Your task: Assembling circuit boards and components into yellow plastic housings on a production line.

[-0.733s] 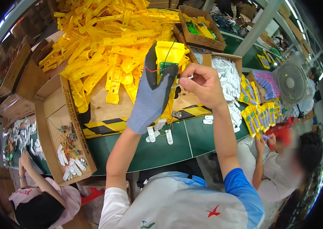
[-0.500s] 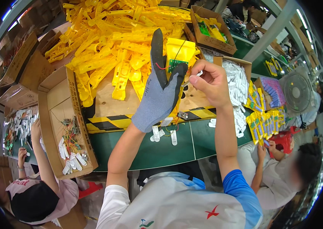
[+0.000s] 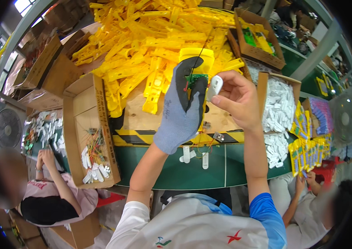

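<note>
Green board (image 3: 201, 77) | half-hidden, probably in yellow shell (image 3: 197, 52) | left fingers (image 3: 190, 64) clamp shell | right fingers (image 3: 222, 102) pinch white piece (image 3: 215, 87)

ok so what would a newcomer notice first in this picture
The heap of bright yellow plastic parts filling the upper middle. Just in front, the gloved left hand holds a yellow part with a green circuit board, while the bare right hand beside it holds a white piece.

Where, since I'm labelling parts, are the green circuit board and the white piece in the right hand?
Green circuit board (image 3: 199, 76), head view: its uncovered upper part.
White piece (image 3: 214, 88), head view: middle of its face.
</note>
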A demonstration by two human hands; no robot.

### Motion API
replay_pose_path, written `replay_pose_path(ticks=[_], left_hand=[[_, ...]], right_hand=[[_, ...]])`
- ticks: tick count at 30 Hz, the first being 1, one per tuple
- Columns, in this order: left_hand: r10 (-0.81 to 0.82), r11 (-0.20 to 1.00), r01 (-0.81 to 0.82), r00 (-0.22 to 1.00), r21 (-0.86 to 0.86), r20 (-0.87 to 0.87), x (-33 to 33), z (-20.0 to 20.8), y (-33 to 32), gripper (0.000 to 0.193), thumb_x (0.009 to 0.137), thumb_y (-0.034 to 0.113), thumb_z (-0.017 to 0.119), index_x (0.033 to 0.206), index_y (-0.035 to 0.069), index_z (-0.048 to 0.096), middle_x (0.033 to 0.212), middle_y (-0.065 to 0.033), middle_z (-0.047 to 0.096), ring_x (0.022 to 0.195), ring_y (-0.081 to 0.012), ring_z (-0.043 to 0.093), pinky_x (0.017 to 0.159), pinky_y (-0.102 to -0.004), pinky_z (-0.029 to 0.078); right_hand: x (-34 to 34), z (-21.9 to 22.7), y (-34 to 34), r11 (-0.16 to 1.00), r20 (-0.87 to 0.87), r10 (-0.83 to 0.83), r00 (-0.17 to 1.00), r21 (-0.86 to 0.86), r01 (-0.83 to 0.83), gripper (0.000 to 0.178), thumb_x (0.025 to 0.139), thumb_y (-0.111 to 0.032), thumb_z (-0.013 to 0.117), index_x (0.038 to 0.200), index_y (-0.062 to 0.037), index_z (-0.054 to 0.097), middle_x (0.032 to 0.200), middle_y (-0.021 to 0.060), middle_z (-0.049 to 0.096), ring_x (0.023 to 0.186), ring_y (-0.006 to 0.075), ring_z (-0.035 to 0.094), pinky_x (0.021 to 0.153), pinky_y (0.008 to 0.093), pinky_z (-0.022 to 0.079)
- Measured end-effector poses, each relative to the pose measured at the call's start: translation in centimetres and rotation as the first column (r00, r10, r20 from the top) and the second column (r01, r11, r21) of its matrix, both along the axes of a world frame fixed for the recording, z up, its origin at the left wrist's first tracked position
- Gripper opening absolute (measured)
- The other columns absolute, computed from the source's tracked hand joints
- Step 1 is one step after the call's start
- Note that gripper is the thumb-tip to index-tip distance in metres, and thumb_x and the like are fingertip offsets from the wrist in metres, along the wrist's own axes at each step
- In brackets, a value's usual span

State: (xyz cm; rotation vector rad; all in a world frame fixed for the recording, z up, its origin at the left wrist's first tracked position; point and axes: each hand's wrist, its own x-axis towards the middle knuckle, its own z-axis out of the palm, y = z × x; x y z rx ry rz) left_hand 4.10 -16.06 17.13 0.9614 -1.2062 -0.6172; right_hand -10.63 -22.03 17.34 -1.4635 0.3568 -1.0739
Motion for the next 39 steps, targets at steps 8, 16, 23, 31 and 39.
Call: replay_pose_path(ticks=[8, 16, 23, 31, 39], left_hand=[[0.000, 1.000, -0.001, 1.000, 0.025, 0.027, 0.0, -0.4, -0.3, 0.033, 0.091, 0.002, 0.051, 0.124, -0.001, 0.046, 0.117, -0.0189, 0.054, 0.104, -0.0275, 0.056, 0.092, -0.0337, 0.044], [0.088, 0.991, -0.064, 0.975, -0.122, 0.206, -0.1, -0.4, -0.7, 0.027, 0.091, 0.000, 0.051, 0.117, -0.001, 0.048, 0.105, -0.0158, 0.054, 0.086, -0.0214, 0.058, 0.073, -0.0319, 0.048], [0.150, 0.987, -0.133, 0.965, -0.089, 0.215, -0.5, -0.5, -0.2, 0.024, 0.092, 0.004, 0.052, 0.115, -0.002, 0.048, 0.098, -0.0141, 0.054, 0.068, -0.0174, 0.058, 0.060, -0.0294, 0.048], [0.133, 0.981, -0.106, 0.977, -0.160, 0.165, -0.1, -1.1, -0.2, 0.021, 0.092, 0.002, 0.050, 0.113, -0.001, 0.050, 0.102, -0.0199, 0.054, 0.090, -0.0300, 0.058, 0.078, -0.0358, 0.048], [0.098, 0.979, -0.068, 0.983, -0.192, 0.154, -0.6, -1.3, -0.4, 0.023, 0.090, -0.001, 0.053, 0.113, 0.000, 0.052, 0.098, -0.0149, 0.057, 0.084, -0.0257, 0.059, 0.075, -0.0342, 0.049]], right_hand=[[0.4, 0.2, -0.8, 0.998, -0.072, -0.051, 0.996, 0.025, 0.053, 0.048, 0.078, 0.002, 0.076, 0.121, 0.0001, 0.056, 0.093, 0.0061, 0.063, 0.078, 0.0096, 0.064, 0.072, 0.0210, 0.051], [0.7, -0.2, 0.1, 0.991, -0.016, -0.133, 0.991, 0.033, 0.133, 0.048, 0.078, 0.007, 0.072, 0.123, 0.0030, 0.055, 0.103, 0.0155, 0.068, 0.092, 0.0164, 0.067, 0.085, 0.0275, 0.055], [1.2, -0.9, 0.3, 0.996, -0.006, -0.074, 0.997, -0.045, 0.073, 0.043, 0.082, 0.007, 0.068, 0.124, 0.0012, 0.061, 0.114, 0.0144, 0.067, 0.101, 0.0173, 0.065, 0.091, 0.0275, 0.051], [1.3, 0.1, 2.2, 0.987, 0.034, -0.132, 0.991, -0.086, 0.134, 0.039, 0.086, 0.007, 0.064, 0.125, 0.0015, 0.060, 0.126, 0.0163, 0.059, 0.106, 0.0190, 0.064, 0.091, 0.0278, 0.052], [1.0, -0.5, 2.0, 0.939, 0.054, -0.239, 0.969, -0.243, 0.245, 0.035, 0.084, 0.008, 0.065, 0.118, 0.0038, 0.064, 0.122, 0.0159, 0.060, 0.102, 0.0203, 0.065, 0.086, 0.0289, 0.054]])
